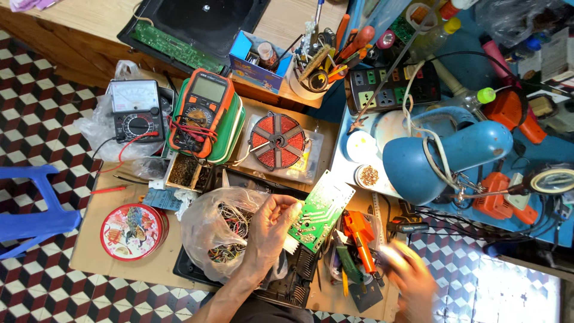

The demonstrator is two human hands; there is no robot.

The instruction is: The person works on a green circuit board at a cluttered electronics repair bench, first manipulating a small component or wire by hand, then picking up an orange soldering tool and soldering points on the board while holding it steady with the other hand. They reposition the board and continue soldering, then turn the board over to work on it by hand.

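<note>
Green circuit board point(320, 210) rests near the tabletop's front edge, pinched by left hand point(272, 224); right hand point(409, 278) (blurred) grip unclear; board sits unsoldered.

Clear plastic bag point(224, 230) of wires: centre, 6 o'clock, left hand point(270, 230) resting on it. Round red printed tin point(133, 231): 8 o'clock. Small blue open box point(258, 61): 12 o'clock. Orange multimeter's grey screen point(208, 90): 11 o'clock. Analog meter's white dial face point(133, 96): 10 o'clock, over crumpled clear bag point(101, 128).
</note>
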